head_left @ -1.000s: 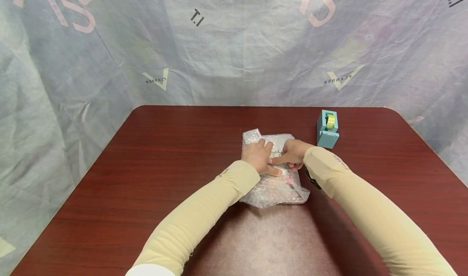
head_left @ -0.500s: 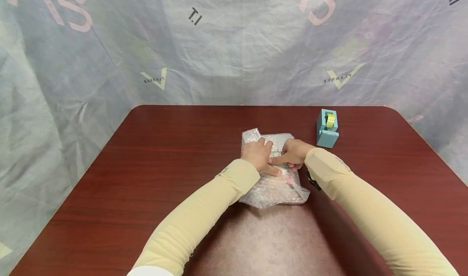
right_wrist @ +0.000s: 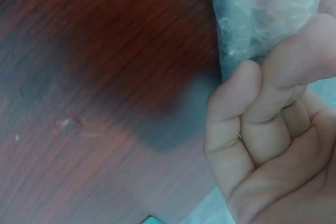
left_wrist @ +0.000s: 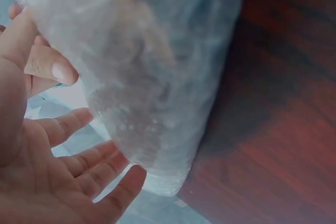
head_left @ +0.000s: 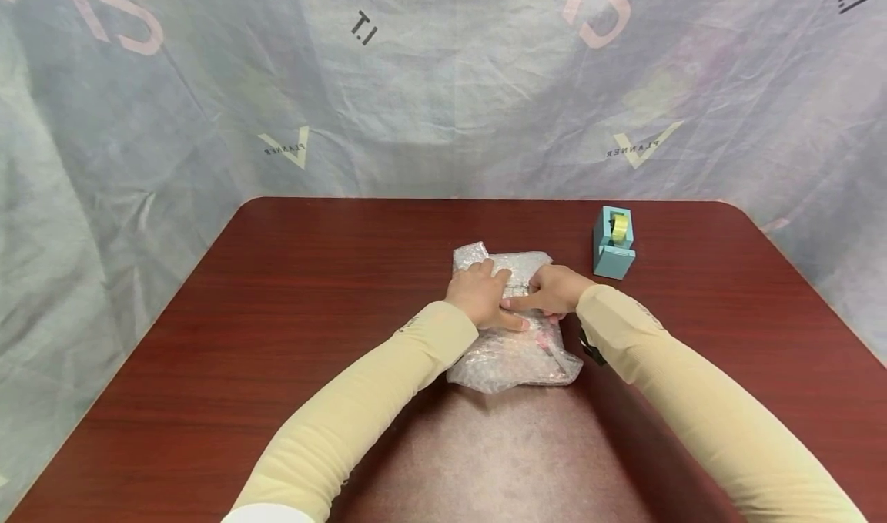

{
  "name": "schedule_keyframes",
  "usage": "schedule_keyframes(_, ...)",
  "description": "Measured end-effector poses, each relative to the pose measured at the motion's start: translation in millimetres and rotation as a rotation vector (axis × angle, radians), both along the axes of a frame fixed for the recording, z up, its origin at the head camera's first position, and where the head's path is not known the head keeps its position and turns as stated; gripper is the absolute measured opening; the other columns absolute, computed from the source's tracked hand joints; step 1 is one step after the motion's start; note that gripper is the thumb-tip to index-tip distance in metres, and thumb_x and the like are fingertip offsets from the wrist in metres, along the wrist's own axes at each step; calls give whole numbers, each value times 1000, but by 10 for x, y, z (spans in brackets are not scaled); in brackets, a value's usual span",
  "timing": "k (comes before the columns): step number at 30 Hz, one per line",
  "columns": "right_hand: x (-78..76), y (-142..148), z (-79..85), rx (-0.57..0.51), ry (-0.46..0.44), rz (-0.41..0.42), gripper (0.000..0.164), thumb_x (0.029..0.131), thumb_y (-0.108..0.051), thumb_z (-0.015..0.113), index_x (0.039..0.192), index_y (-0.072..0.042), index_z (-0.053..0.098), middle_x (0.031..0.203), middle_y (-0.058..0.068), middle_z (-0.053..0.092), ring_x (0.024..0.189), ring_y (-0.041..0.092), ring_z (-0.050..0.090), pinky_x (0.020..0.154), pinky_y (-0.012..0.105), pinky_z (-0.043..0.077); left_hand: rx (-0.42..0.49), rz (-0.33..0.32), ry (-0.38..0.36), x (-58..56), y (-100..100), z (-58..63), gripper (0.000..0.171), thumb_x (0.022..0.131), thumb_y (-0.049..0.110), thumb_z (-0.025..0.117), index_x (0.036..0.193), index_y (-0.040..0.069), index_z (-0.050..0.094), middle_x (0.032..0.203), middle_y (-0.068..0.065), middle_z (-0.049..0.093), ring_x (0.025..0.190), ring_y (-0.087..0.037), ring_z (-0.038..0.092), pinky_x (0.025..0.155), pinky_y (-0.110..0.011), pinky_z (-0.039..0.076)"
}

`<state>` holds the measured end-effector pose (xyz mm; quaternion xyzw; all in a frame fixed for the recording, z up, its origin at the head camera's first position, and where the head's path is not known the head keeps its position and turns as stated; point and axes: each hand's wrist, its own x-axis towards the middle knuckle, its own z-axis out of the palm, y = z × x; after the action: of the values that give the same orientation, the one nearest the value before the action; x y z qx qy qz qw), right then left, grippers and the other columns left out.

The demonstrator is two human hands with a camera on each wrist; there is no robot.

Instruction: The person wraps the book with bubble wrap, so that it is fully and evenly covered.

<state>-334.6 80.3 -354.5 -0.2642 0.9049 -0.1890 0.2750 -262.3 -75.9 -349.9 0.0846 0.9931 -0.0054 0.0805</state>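
A flat package in clear bubble wrap (head_left: 513, 357) lies on the table, with something pinkish showing faintly through it. My left hand (head_left: 478, 296) rests on its upper left part, fingers spread and fairly straight, as the left wrist view also shows. From the right, my right hand (head_left: 560, 288) presses on the wrap with one digit stretched towards the left hand. Its other fingers (right_wrist: 226, 124) are curled beside the package's edge in the right wrist view; nothing shows inside them. The wrap beneath both hands is hidden.
A blue-green tape dispenser (head_left: 613, 242) with a yellowish roll stands behind and right of the package. The dark red wooden table (head_left: 312, 276) ends at its far edge before a hanging grey printed cloth (head_left: 416, 84).
The head view has shifted slightly, so everything sits a little further left. Against the package, both hands keep nearly the same place; nothing was let go.
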Motion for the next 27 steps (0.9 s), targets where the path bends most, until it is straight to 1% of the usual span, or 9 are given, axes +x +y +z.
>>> schedule_keyframes(3, 3, -3, -6, -4, -5, 1, 51, 94, -51, 69, 62, -14, 54, 52, -2, 51, 48, 9, 52, 53, 24, 46, 4, 2, -19, -1, -7, 13, 92, 86, 70, 67, 155, 14, 42, 158, -15, 39, 143, -32, 41, 113, -48, 39)
schedule_keyframes(6, 4, 1, -4, -1, -9, 0, 51, 95, -51, 69, 62, -14, 54, 52, -2, 51, 48, 9, 52, 53, 24, 46, 17, 5, -56, -9, -9, 28, 94, 87, 70, 66, 157, 14, 39, 161, -16, 34, 146, -33, 37, 115, -50, 35)
schedule_keyframes(13, 17, 11, 25, -13, -23, 18, 50, 98, -48, 65, 64, -14, 53, 52, -4, 47, 50, 10, 53, 56, 26, 49, 90, -5, -104, 3, -42, 55, 86, 91, 66, 63, 157, 16, 39, 162, -17, 32, 148, -34, 33, 117, -52, 31)
schedule_keyframes(17, 28, 15, 21, -28, -9, 31, 49, 99, -48, 63, 65, -14, 54, 51, -4, 47, 49, 9, 52, 56, 26, 47, 140, -14, -111, 23, -65, 71, 82, 93, 62, 63, 157, 16, 40, 162, -18, 31, 149, -36, 31, 118, -53, 29)
schedule_keyframes(23, 46, 52, -22, -97, 46, 32, 48, 98, -47, 64, 65, -14, 56, 51, -3, 49, 47, 8, 47, 51, 25, 38, 190, -34, -103, 54, -112, 100, 80, 94, 60, 62, 156, 14, 41, 161, -19, 34, 149, -37, 30, 119, -54, 28)
schedule_keyframes(27, 64, 80, -31, -137, 54, 23, 43, 97, -43, 66, 68, -12, 59, 54, -3, 50, 49, 9, 47, 51, 26, 37, 219, -49, -105, 50, -153, 100, 77, 95, 58, 62, 156, 14, 43, 161, -19, 33, 149, -37, 30, 119, -52, 29)
